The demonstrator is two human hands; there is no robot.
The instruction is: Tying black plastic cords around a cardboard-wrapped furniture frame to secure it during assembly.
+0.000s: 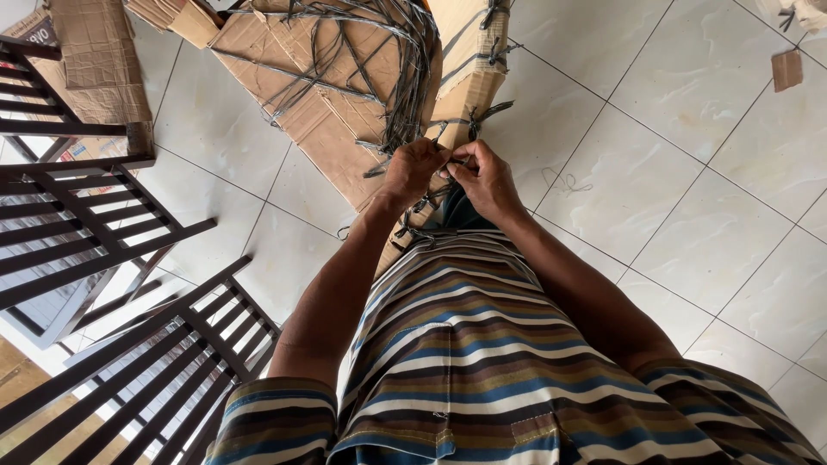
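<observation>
Strap: you have a thin grey plastic strap (448, 165) pinched between both hands, right at the near edge of the cardboard bundle, just in front of your striped shirt.
Left hand: your left hand (415, 168) is curled tight, fingertips closed on the strap; the knuckles face up and the thumb side meets your other hand.
Right hand: your right hand (487, 176) is also closed, its fingers (462, 164) pressed to the same bit of strap, touching the left hand's fingertips.
Bundle: the flattened brown cardboard bundle (345, 95) lies on the floor just beyond your hands, tilted, with its near corner reaching down toward your waist.
Strapping on bundle: many grey straps (405, 60) cross the cardboard in a loose tangle, thickest along the edge above your left hand; knotted ends hang down the right-hand fold.
Shirt: your striped shirt (465, 344), in blue, brown and cream bands, fills the lower middle.
Floor: pale glossy tiles (689, 172) spread to the right; a short loose thread (564, 182) lies on them near your right wrist, and a small cardboard scrap (786, 69) sits well apart at the upper right.
Furniture: dark slatted wooden frames (103, 258) stand to your left, with more cardboard (99, 52) resting on top of the far one.
</observation>
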